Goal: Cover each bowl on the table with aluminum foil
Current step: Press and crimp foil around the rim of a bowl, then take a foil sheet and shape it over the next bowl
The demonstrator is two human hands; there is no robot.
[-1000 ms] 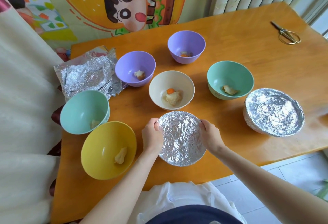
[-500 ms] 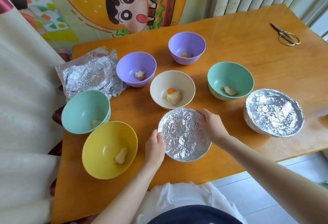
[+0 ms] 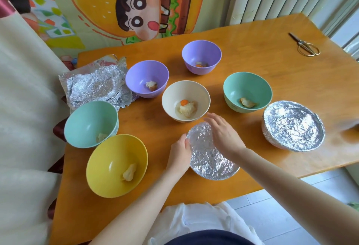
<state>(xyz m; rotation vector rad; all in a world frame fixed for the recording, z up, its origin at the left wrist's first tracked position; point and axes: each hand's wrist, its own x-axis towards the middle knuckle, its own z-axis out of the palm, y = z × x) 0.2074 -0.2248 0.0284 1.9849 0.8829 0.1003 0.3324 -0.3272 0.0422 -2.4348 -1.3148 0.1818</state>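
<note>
On the near side of the orange wooden table (image 3: 242,37) stands a small round bowl sealed with crinkled aluminium foil (image 3: 209,161), close to the edge where the person is. The left hand (image 3: 179,154) cups the left side of that foil-sealed bowl, its fingers curled round the rim and pressing the foil against it. The right hand (image 3: 223,136) lies palm down over the far right part of the foil top, fingers straight and slightly spread, their tips reaching past the far rim. Whether the palm actually bears on the foil I cannot tell.

Just beyond those fingertips sits an uncovered cream bowl (image 3: 174,95) with a pale lump and an orange slice inside. To its far left is an open lilac plastic bowl (image 3: 143,75), and farther back a second lilac bowl (image 3: 202,52). To the right stands an open mint-green bowl (image 3: 246,85), and beside that, nearer the right edge, a larger foil-covered bowl (image 3: 293,126).

On the left a second mint-green bowl (image 3: 87,120) touches a wide yellow bowl (image 3: 108,159), both uncovered, each holding a small bit of food. Behind them a crumpled stack of aluminium foil sheets (image 3: 93,87) rests against the first lilac bowl. Gold-handled scissors (image 3: 307,47) lie at the far right corner.
</note>
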